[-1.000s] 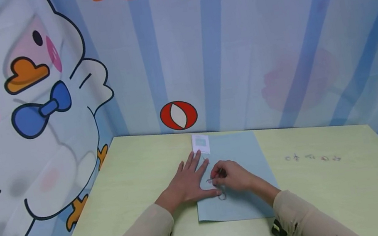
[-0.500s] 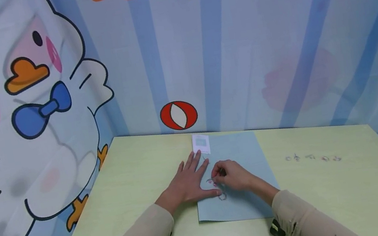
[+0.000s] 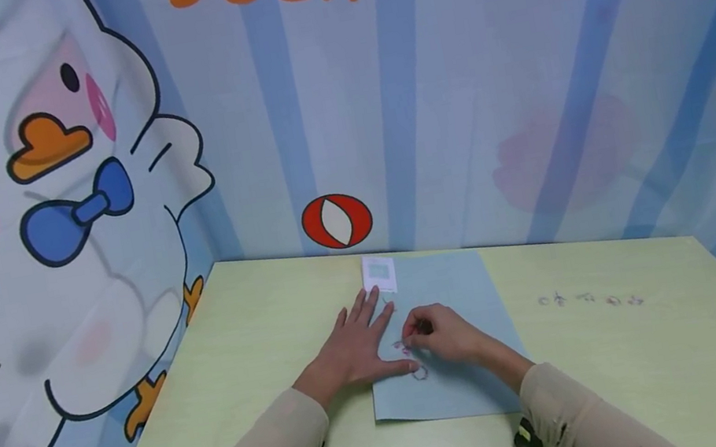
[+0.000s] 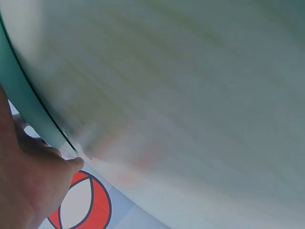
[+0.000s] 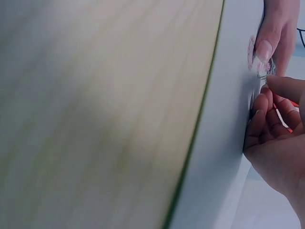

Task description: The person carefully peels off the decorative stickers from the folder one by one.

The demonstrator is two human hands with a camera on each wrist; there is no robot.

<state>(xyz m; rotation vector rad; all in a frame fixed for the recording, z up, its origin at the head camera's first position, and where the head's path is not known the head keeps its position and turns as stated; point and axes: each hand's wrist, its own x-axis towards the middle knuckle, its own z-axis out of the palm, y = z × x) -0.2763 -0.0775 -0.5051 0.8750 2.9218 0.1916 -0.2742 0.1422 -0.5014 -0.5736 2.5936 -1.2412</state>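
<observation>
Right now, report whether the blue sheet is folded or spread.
Spread: the blue sheet lies nearly flat on the table, no fold showing.

There are 2 hands [image 3: 354, 348] [image 3: 444, 334], 1 sheet [image 3: 454, 278], 1 card [image 3: 379, 274]

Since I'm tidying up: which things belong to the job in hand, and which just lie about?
Likely the job's:
pale-blue rectangular paper sheet
tiny pinkish pieces on it
small greyish ring
white rectangular card

Apparently lying about:
row of tiny purplish pieces
</observation>
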